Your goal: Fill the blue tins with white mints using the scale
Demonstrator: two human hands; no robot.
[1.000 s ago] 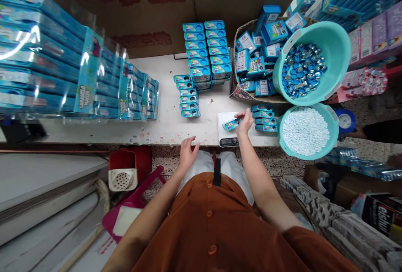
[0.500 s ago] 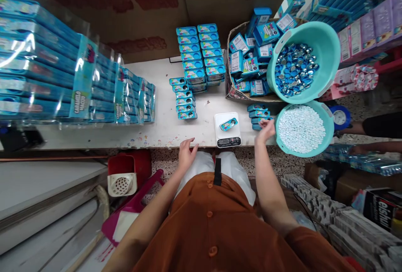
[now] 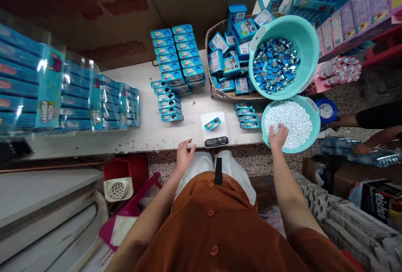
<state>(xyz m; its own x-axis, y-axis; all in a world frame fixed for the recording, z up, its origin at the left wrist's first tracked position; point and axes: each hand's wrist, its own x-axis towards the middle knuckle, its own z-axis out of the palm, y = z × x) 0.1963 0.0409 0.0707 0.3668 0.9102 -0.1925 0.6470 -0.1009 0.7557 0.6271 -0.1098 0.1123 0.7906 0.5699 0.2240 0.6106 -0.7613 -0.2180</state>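
My right hand [image 3: 278, 137] is over the near-left part of a turquoise tub [image 3: 315, 132] filled with small white candies [image 3: 290, 122]. Its thumb and fingers are apart, the fingertips at the candies. At the table's front edge, my left hand [image 3: 186, 155] rests with loosely spread fingers and holds nothing. Between the hands lies a white digital scale [image 3: 205, 119], bearing one small blue candy box [image 3: 212, 124] with a round opening. Several similar blue boxes [image 3: 249, 118] stand in a short row just left of the candy tub.
Stacked blue boxes [image 3: 193, 60] stand at the table's back. A carton [image 3: 230, 95] holds loose blue boxes. Another turquoise tub [image 3: 309, 58] contains blue and silver caps [image 3: 276, 67]. Plastic-wrapped packs [image 3: 78, 96] fill the left. At right, another person's hand [image 3: 361, 149] touches wrapped packs.
My right hand has moved from the short row of blue boxes rightward into the candy tub. My left hand stays by the table edge. The view has shifted right.
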